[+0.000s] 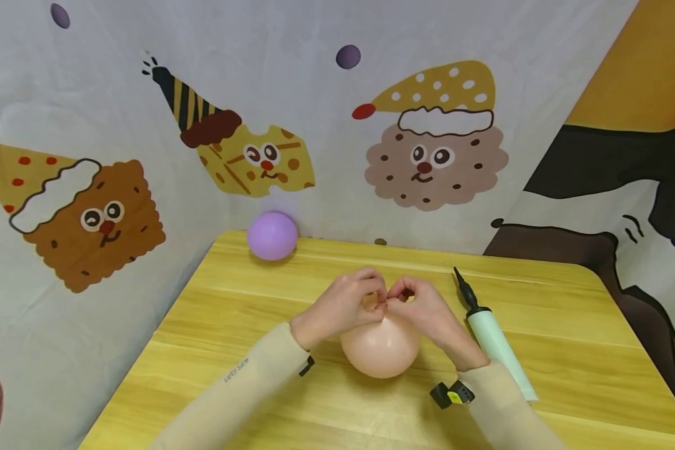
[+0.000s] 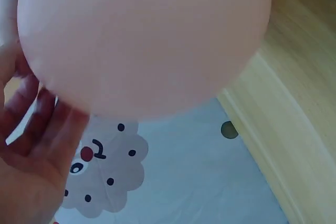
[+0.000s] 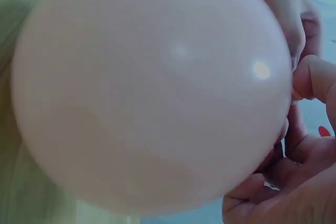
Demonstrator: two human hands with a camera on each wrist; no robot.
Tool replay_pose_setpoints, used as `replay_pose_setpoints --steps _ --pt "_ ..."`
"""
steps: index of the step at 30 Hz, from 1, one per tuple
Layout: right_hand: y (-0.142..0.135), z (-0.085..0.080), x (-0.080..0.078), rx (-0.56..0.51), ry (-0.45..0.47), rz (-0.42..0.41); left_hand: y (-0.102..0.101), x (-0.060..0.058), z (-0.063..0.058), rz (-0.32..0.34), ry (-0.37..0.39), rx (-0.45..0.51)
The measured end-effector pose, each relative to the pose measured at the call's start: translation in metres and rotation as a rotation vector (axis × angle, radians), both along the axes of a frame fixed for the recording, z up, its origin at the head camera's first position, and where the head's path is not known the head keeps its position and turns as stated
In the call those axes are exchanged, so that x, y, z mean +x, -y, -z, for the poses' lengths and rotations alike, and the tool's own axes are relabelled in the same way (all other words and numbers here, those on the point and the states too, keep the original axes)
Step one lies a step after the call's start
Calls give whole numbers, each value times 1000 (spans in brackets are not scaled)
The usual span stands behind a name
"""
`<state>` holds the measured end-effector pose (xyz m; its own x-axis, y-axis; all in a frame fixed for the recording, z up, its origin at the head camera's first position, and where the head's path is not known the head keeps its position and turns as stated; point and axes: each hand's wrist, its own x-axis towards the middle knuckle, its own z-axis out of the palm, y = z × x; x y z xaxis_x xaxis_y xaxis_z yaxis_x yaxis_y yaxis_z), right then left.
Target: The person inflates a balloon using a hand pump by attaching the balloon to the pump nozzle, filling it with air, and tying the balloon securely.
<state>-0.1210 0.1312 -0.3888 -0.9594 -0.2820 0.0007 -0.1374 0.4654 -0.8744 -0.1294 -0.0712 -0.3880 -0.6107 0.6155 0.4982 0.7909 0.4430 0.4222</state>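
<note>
A round, inflated peach-pink balloon (image 1: 380,350) is held over the wooden table, its neck end pointing up and away. My left hand (image 1: 349,303) pinches the neck from the left, thumb and fingertips together. From the right, my right hand (image 1: 424,312) pinches the same neck, the fingertips of both hands nearly meeting. In the left wrist view the balloon (image 2: 147,40) fills the upper part, with fingers curled beside it. The right wrist view shows the balloon (image 3: 152,93) large, with fingers of both hands at its right edge; the neck itself is mostly hidden behind them.
A purple balloon (image 1: 272,235) sits at the table's back left corner. A mint-green hand pump (image 1: 500,350) with a black nozzle lies right of my right hand. Behind the wooden table (image 1: 214,350) hangs a white cloth (image 1: 315,31) printed with cartoon snacks.
</note>
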Motion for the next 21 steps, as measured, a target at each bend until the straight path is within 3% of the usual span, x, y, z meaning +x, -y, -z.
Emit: replay_pose_setpoints --steps 4,10,16,21 --pt "3 -1 2 6 -48 15 -2 1 4 -79 -136 7" --pt "4 2 4 -53 -28 81 0 1 13 -181 -291 74" --pt "4 6 6 -151 26 143 4 -3 21 -189 -300 207" --pt "2 0 4 -113 21 47 -2 -3 29 -161 -262 314"
